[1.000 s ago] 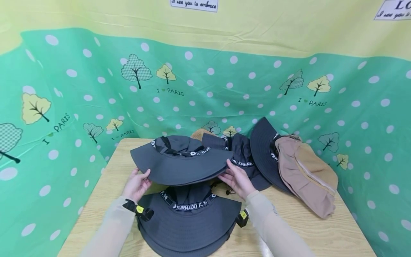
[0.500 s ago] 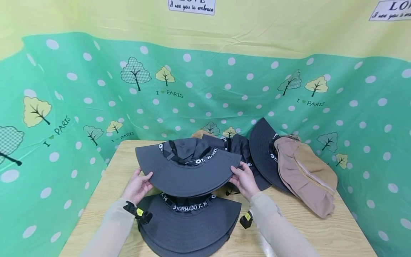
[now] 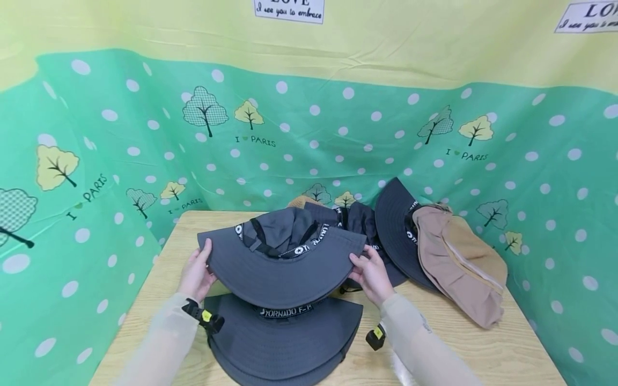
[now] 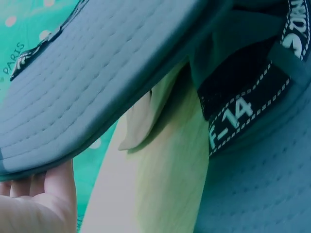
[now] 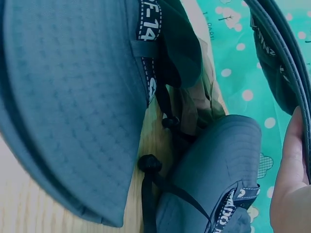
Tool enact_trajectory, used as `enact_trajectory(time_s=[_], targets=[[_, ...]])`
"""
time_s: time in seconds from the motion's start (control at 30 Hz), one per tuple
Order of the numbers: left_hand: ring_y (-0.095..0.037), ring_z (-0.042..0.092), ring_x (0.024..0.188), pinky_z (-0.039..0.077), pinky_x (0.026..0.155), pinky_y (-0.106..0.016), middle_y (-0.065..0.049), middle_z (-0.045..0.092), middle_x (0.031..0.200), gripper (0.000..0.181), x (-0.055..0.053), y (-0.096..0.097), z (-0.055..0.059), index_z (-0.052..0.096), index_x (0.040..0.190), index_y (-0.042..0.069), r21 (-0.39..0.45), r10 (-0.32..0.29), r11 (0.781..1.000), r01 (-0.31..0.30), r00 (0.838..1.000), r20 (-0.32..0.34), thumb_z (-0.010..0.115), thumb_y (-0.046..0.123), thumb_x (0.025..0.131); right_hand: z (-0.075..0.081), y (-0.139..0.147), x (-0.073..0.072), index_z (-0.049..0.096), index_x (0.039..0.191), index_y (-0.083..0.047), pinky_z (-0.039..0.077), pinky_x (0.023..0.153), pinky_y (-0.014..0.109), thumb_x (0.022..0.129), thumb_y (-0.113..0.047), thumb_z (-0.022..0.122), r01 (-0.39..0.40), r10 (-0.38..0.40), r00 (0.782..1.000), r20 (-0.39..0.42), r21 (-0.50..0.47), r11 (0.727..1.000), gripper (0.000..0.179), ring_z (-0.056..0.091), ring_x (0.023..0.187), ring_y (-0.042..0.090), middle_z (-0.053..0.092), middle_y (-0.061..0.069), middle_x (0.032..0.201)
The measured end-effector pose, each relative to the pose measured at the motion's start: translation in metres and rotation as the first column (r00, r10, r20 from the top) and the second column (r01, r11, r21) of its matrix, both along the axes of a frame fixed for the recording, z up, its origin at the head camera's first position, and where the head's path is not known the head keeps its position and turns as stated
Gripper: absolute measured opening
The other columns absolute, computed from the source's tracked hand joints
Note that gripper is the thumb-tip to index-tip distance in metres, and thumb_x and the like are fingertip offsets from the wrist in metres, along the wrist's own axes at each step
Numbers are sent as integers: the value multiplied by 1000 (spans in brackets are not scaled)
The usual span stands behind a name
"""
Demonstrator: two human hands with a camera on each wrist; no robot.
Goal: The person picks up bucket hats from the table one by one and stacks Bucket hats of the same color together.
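Observation:
Both hands hold a dark grey wide-brimmed sun hat (image 3: 280,276) in the air, one at each end of its brim. My left hand (image 3: 195,273) pinches the left end, thumb on top; in the left wrist view its fingers lie under the brim (image 4: 97,92). The right hand (image 3: 372,273) pinches the other end. In the right wrist view the held brim (image 5: 291,58) shows a doubled edge; whether it is one hat or two nested, I cannot tell. Just below, similar stacked grey hats (image 3: 289,343) lie on the table, their band reading "TORNADO F-14" partly covered.
More dark hats (image 3: 396,230) lie at the back right of the wooden table (image 3: 483,354), with a tan and brown hat (image 3: 463,262) on them. Cords with toggles (image 5: 149,164) hang loose between hats. A green dotted curtain (image 3: 338,145) stands behind and on both sides.
The held hat has come down and nearer, its brim tilting toward the camera, and covers more of the stack's band. My left hand has shifted slightly left, the right hand right and down.

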State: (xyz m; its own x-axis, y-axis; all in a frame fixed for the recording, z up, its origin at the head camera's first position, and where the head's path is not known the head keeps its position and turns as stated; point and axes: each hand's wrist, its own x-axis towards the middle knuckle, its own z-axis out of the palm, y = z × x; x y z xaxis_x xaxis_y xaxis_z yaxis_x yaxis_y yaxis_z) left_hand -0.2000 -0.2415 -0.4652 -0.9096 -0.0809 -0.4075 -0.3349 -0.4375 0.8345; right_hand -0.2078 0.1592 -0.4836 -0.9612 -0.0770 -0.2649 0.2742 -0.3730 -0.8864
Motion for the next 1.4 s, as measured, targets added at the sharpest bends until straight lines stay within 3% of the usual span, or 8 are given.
enact_trajectory(time_s=[0.33,0.6,0.8,1.03,1.2,1.4], targets=[[-3,64,90,54,78,-22,17,65,99,32,19,-10,1,37,127,29,-176,-113,979,102,992,-54,48,44,102,3,12,24,36,125,-10,59,67,28,101,0,48,-51,51,998,-19,33,998,29,71,77,12,68,-2,93],[-7,67,90,55,79,-28,14,61,106,53,38,-15,-3,19,149,26,-305,-154,941,144,988,-6,46,37,105,-5,13,47,36,116,-9,59,66,28,97,5,47,-53,53,999,-1,43,998,26,70,76,12,68,-2,91],[-9,67,89,55,79,-30,9,60,108,38,52,-14,-11,28,139,30,-321,-159,934,157,987,19,46,34,106,-15,14,64,37,114,-8,58,65,29,95,6,49,-67,65,998,27,65,996,26,69,75,11,65,-3,89],[-10,68,87,55,78,-32,7,64,105,30,65,-11,-25,31,134,26,-343,-154,925,164,986,58,43,29,107,-26,18,79,36,118,-7,59,68,29,94,4,50,-110,104,992,74,91,990,29,70,77,12,68,-3,92],[-11,68,88,55,78,-33,-4,62,116,44,68,-7,-36,21,146,13,-372,-154,912,174,984,83,39,25,108,-38,17,85,37,118,-6,58,66,29,93,4,52,-88,77,991,110,98,991,31,69,75,12,68,-3,90],[-8,66,90,56,79,-31,-26,49,137,50,72,-5,-49,16,150,7,-417,-145,891,182,982,120,38,22,108,-52,14,93,38,115,-4,58,64,28,93,3,52,-86,66,987,144,137,987,27,70,73,12,68,-4,88]])
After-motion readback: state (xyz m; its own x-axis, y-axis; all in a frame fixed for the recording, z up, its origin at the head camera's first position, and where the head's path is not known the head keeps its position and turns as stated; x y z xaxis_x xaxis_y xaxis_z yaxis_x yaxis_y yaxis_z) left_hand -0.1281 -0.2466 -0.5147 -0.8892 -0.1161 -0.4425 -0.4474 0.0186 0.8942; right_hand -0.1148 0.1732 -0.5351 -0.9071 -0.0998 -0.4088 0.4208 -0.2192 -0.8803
